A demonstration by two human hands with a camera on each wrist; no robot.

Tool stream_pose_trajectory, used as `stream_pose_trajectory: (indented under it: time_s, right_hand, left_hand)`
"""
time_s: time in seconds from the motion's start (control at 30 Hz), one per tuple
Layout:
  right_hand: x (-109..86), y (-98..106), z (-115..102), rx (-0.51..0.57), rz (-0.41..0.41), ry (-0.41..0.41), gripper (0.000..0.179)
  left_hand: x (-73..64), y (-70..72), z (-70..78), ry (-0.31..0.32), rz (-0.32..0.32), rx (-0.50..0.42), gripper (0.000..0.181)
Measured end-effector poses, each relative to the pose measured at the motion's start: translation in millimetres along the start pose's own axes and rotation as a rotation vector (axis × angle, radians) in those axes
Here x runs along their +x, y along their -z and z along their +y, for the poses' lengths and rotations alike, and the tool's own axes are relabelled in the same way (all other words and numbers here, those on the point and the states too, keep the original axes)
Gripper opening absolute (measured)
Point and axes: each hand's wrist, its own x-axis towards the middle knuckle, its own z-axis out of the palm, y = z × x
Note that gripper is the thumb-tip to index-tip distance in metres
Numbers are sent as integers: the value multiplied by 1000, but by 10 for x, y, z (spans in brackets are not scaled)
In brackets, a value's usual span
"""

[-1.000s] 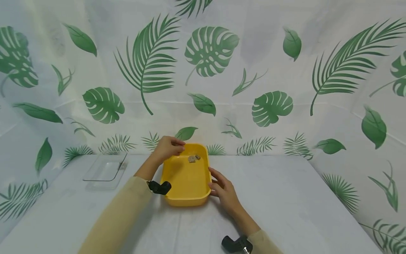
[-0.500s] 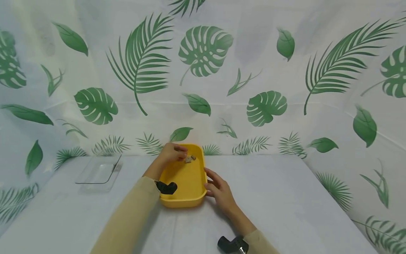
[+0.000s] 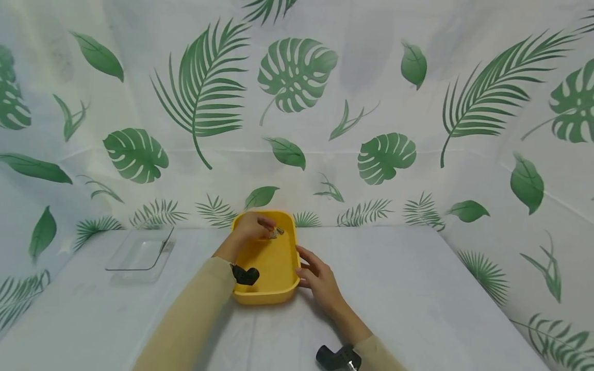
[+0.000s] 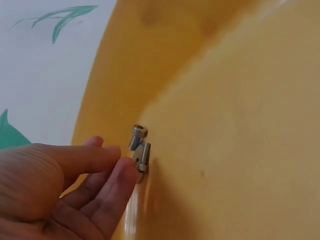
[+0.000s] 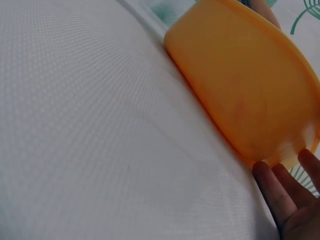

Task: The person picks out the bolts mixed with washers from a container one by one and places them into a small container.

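Note:
A yellow plastic tray (image 3: pixel 274 275) stands on the white-covered table. Near its far end lie small metal parts (image 3: pixel 278 232). The left wrist view shows a socket-head screw (image 4: pixel 140 131), a second screw (image 4: pixel 144 159) and a flat greyish piece (image 4: pixel 138 151) close together. My left hand (image 3: pixel 252 226) reaches over the tray's left rim, its thumb and fingertips right at these parts. Along the tray's right side, my right hand (image 3: pixel 322 283) rests its extended fingers (image 5: pixel 272 192) against the outer wall.
A clear, shallow container (image 3: pixel 141 255) stands on the left of the table (image 3: pixel 394 288). Behind the table hangs a white sheet (image 3: pixel 320 134) printed with green leaves. My sleeves are beige, and each wrist carries a black camera (image 3: pixel 246 275).
My left hand has come down from above the tray's far left rim, rightward to the metal parts. The right hand stays at the tray's side. The head view has shifted slightly.

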Motion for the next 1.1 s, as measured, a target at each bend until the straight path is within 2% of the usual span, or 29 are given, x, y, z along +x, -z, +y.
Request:
stream_pose_trajectory:
  time_s: [0.27,0.5,0.77,0.9,1.1]
  right_hand:
    - [-7,-14,8,-15,7,5,52]
    - [-7,-10,25,-18,9,4,52]
    - [-1,-4,25,-13,8,-3,52]
    - [-1,-7,26,-12,4,-7,52]
    - [-5,-8,23,-15,6,-10,53]
  left_hand:
    - [6,4,-66,-24,-11,87,25]
    - [18,42,-95,-19,32,164,23]
    - [26,24,-83,-47,14,245,23]
    - [-11,30,-78,-77,1,251,20]
    - [-39,27,-80,-88,-31,267,22]
